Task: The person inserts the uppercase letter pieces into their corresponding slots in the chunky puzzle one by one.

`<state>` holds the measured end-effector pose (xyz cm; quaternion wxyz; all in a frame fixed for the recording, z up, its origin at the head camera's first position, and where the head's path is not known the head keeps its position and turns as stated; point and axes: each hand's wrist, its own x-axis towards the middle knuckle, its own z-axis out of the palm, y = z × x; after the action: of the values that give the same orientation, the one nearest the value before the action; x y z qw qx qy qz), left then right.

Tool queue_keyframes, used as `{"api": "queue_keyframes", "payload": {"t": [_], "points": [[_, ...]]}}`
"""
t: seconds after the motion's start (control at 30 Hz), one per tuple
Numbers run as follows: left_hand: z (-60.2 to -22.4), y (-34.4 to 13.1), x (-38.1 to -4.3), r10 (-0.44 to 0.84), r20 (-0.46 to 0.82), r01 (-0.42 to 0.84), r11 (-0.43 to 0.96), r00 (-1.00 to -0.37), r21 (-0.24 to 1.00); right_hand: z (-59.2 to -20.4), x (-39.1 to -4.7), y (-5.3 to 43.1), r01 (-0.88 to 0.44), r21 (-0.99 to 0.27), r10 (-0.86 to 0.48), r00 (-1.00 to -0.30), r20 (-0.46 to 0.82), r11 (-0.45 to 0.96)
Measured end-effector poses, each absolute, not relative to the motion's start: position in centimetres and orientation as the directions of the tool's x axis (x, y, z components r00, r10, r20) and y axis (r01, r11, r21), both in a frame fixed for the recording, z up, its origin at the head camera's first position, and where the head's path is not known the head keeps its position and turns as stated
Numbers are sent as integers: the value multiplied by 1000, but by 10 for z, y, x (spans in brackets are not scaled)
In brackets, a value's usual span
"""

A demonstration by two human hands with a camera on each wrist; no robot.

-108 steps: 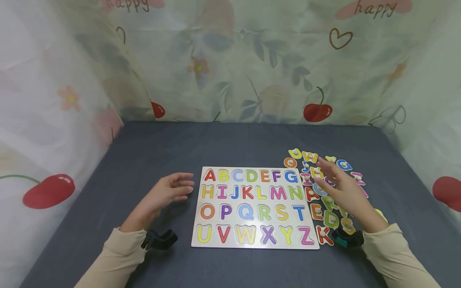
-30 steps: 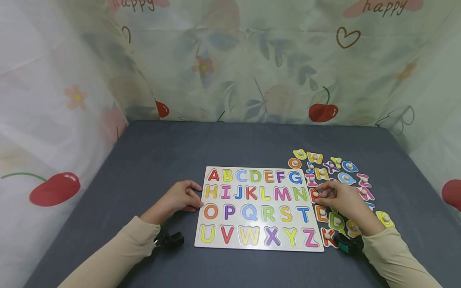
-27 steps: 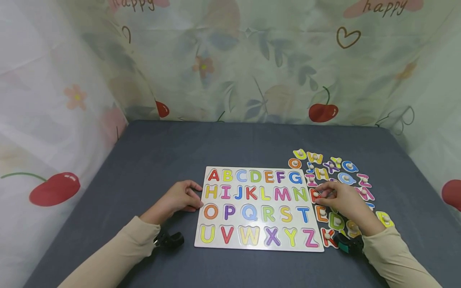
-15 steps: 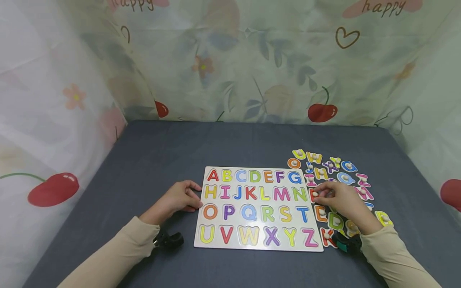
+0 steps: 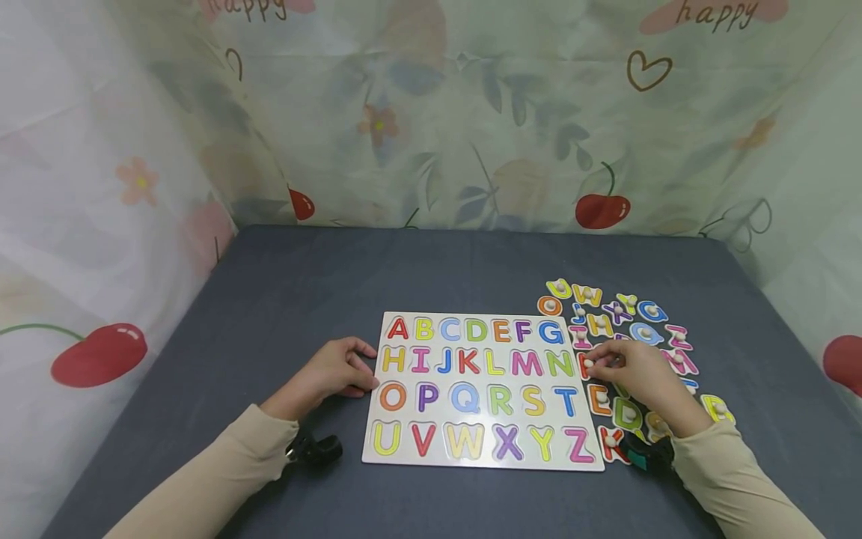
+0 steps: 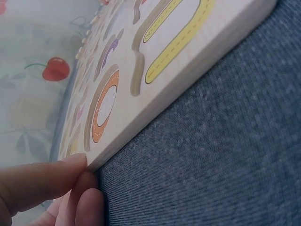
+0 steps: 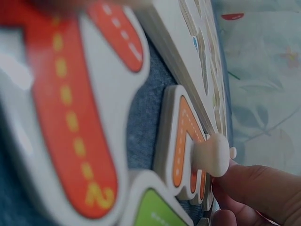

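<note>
A pale wooden alphabet puzzle board [image 5: 441, 380] with printed letter recesses lies flat on the dark table. My left hand [image 5: 337, 367] holds its left edge; in the left wrist view the thumb [image 6: 42, 181] lies at the edge beside the orange O recess [image 6: 106, 113]. At the board's right side my right hand [image 5: 636, 374] pinches the knob of a red letter A piece [image 5: 583, 367], partly hidden by the fingers. The right wrist view shows the fingertips just past the knob of the orange E piece [image 7: 181, 141], with the red K piece [image 7: 75, 127] in front.
Several knobbed letter pieces spread right of the board, among them a yellow U [image 5: 558, 289], an orange O [image 5: 549, 305], a green D [image 5: 628, 413] and a pink M [image 5: 680, 361]. A patterned curtain [image 5: 431, 135] surrounds the table [image 5: 310, 277].
Since the oldest frame, my left hand has moved right onto the board's edge. My right hand has come down from above the pieces and pinched the red A, which has since shifted slightly left.
</note>
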<state>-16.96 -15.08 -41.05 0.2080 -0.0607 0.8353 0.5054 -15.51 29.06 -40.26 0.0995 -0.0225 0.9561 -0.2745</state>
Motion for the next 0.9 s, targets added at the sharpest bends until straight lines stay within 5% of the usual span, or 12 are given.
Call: {"api": "queue_keyframes", "payload": {"t": [0.43,0.9], "points": [[-412,-151,-171,110,-408,-308,488,-906,816,-398,-157,292,4,-512,-99,-980,-173,859],[-413,-151,-172,102,-417,-314,504,-903,804,-332,-180,255,-117,-575,-171,-984,-40,810]]}}
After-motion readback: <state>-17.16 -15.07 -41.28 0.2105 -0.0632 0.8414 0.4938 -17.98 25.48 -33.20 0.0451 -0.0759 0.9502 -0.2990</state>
